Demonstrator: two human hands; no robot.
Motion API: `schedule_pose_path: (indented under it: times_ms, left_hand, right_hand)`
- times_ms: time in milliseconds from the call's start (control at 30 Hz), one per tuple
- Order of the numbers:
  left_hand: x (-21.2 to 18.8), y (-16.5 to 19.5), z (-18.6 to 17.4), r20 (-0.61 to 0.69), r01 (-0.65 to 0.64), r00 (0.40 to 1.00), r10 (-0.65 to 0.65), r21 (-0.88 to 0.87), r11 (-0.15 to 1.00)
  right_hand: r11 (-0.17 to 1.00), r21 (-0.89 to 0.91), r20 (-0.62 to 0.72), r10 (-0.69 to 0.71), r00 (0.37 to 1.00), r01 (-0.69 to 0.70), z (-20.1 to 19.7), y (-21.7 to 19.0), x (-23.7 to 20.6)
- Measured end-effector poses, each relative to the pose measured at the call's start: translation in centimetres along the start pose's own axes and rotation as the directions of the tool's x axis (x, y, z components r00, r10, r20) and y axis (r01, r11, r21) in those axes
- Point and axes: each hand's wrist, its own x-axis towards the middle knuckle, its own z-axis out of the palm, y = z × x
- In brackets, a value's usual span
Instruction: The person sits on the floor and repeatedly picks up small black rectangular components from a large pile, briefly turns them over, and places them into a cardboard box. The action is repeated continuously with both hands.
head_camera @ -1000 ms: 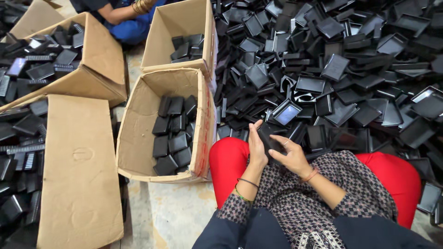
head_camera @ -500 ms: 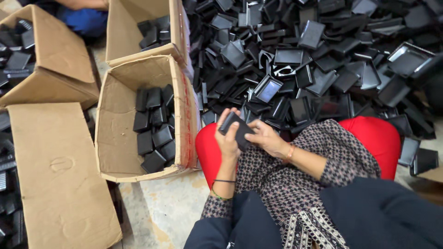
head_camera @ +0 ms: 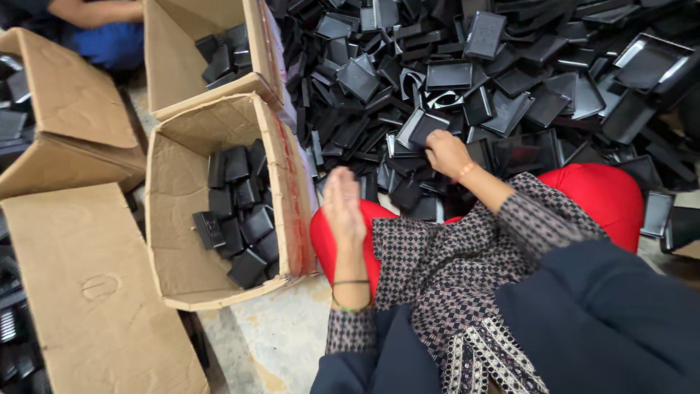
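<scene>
My left hand (head_camera: 343,208) is open and empty, fingers together and blurred, above my red-clad knee (head_camera: 324,241), just right of an open cardboard box (head_camera: 175,190). Several small black plastic pieces (head_camera: 240,211) lie in that box. My right hand (head_camera: 446,153) is stretched forward into a big heap of black plastic trays (head_camera: 510,80), its fingers curled on one small black tray (head_camera: 426,130) at the heap's near edge.
A second open box (head_camera: 182,80) with black pieces stands behind the first. More cardboard boxes (head_camera: 65,124) and a flat flap (head_camera: 87,292) lie to the left. Another person in blue (head_camera: 102,25) sits at the top left. Bare concrete floor (head_camera: 270,343) shows below the box.
Both hands held one black piece together over my knee. Now the left hand is empty beside the box and the right hand has reached forward into the heap.
</scene>
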Motion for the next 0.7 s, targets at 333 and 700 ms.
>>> schedule_pose_path:
  times_ms: [333, 700]
  left_hand:
    - [4.3, -5.2, 4.0, 0.025, 0.462, 0.881, -0.473, -0.264, 0.847]
    - [3.6, -3.7, 3.8, 0.063, 0.375, 0.927, -0.371, -0.227, 0.899]
  right_hand:
    - [0.791, 0.588, -0.047, -0.173, 0.984, 0.167, -2.6, -4.1, -0.1]
    - [0.989, -0.138, 0.073, -0.038, 0.997, 0.048, 0.8, -1.8, 3.8]
